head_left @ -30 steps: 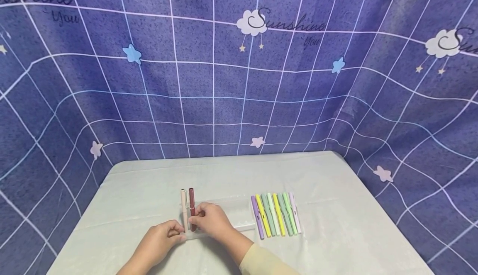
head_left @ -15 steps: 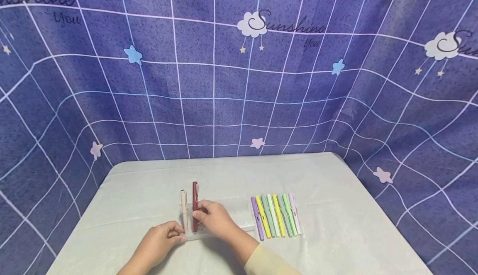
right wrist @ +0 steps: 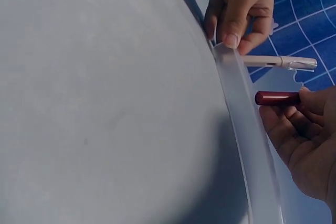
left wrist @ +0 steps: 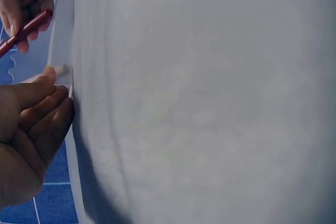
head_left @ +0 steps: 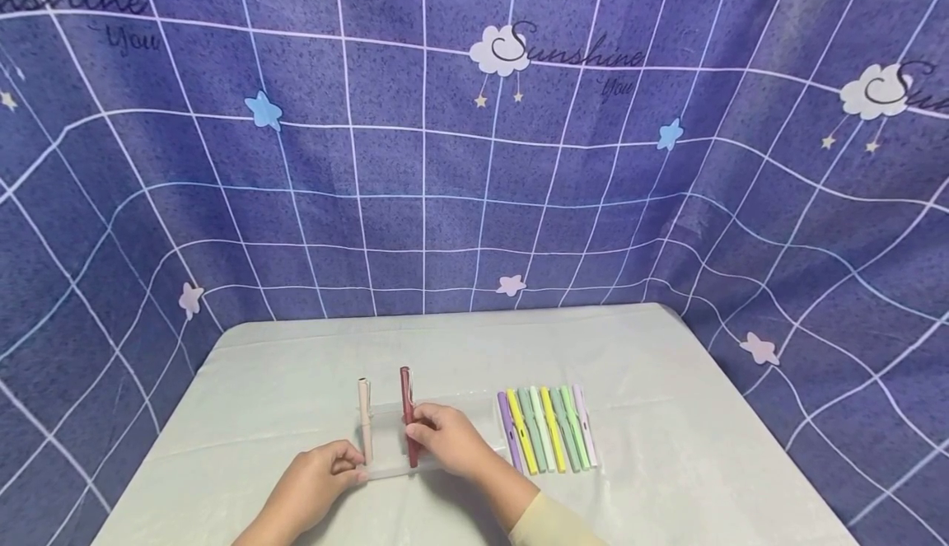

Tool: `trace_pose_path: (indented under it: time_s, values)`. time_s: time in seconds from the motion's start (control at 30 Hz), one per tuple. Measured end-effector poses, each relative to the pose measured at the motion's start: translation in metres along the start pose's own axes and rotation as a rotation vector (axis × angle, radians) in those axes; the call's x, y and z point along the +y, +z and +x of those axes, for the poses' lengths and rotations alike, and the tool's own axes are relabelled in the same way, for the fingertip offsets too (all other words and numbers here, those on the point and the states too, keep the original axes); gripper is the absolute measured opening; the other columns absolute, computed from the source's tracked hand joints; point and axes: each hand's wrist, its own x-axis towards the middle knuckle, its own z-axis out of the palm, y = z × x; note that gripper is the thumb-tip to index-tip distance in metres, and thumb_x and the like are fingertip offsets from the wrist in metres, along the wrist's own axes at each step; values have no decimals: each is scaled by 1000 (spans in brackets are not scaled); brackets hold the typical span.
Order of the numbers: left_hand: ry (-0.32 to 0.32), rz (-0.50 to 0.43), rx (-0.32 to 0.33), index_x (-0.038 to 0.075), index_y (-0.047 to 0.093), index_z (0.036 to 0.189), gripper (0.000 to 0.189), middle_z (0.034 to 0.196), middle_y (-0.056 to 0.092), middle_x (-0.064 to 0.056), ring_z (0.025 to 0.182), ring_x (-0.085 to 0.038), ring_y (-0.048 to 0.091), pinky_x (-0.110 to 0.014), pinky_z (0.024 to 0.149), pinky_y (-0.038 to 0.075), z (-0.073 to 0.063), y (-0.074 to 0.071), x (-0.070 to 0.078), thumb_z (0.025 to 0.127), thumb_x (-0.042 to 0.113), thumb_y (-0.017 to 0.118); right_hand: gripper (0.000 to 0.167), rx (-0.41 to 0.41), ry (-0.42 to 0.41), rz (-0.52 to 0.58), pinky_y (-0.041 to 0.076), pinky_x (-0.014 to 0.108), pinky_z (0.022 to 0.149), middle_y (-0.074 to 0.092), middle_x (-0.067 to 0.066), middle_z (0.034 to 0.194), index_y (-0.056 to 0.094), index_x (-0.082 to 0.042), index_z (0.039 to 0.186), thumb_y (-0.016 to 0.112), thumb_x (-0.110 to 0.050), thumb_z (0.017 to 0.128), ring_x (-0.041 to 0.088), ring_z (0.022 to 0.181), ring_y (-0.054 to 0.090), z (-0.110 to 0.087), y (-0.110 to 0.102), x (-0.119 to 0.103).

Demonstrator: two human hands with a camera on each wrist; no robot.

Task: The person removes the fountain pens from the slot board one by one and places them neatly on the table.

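Observation:
My right hand (head_left: 451, 441) pinches a dark red pen (head_left: 407, 389) with a metal clip, held upright over the clear plastic box (head_left: 389, 473). In the right wrist view, the lower end of the red pen (right wrist: 270, 98) is just beside the box's front wall (right wrist: 236, 98). My left hand (head_left: 317, 476) grips the box's front left corner, thumb on one side and fingers on the other. Close by that hand stands a pale beige pen (head_left: 365, 406), upright at the box's left end, its silver clip showing in the right wrist view.
Right of the box, several pens lie side by side in a row: a purple pen (head_left: 510, 431), yellow ones, green ones and a pale lilac pen (head_left: 585, 427) at the end. A white cloth covers the table (head_left: 296, 365). Behind it hangs a blue gridded curtain (head_left: 415, 225).
My right hand has carried the dark red pen rightward along the box, away from the beige pen, rising a little and then lowering. The left hand stays at the corner.

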Motion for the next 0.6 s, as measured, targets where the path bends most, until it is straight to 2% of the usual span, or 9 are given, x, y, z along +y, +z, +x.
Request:
trace_pose_path:
  time_s: [0.37, 0.6]
  values:
    - [-8, 10, -1, 25, 66, 85, 16, 72, 69, 17, 69, -1, 59, -39, 76, 54, 1, -1, 0, 77, 24, 80, 21, 19, 37, 3, 54, 21, 71, 69, -5, 88, 68, -5, 106, 60, -22, 98, 4, 77, 64, -14, -16, 8]
    - [3, 21, -2, 25, 66, 86, 16, 73, 70, 17, 70, 0, 61, -39, 76, 55, 1, 1, -2, 77, 24, 80, 23, 23, 79, 119, 59, 26, 73, 72, 8, 95, 67, -1, 110, 60, -19, 98, 13, 82, 70, -22, -27, 13]
